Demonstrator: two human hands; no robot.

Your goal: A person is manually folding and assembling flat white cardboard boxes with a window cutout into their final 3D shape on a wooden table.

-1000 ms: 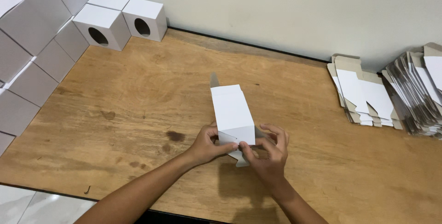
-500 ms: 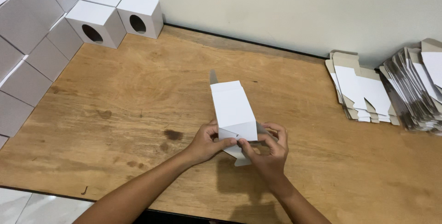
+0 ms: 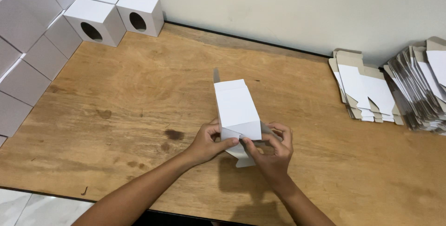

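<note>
Both hands close on the near end of a white cardboard box (image 3: 237,107) lying at the middle of a wooden table (image 3: 139,91): the left hand (image 3: 208,141) pinches its left corner, the right hand (image 3: 272,151) presses a flap. Farther right lie stacks of flat box blanks (image 3: 364,86); folded white boxes with oval holes (image 3: 116,14) stand far left.

A white cardboard box (image 3: 237,107) lies lengthwise on the wooden tabletop, a tall, plain carton pointing away from the person. Its far end stands open, one flap upright. Its near end is partly closed — a loose flap hangs below it, half folded.
</note>
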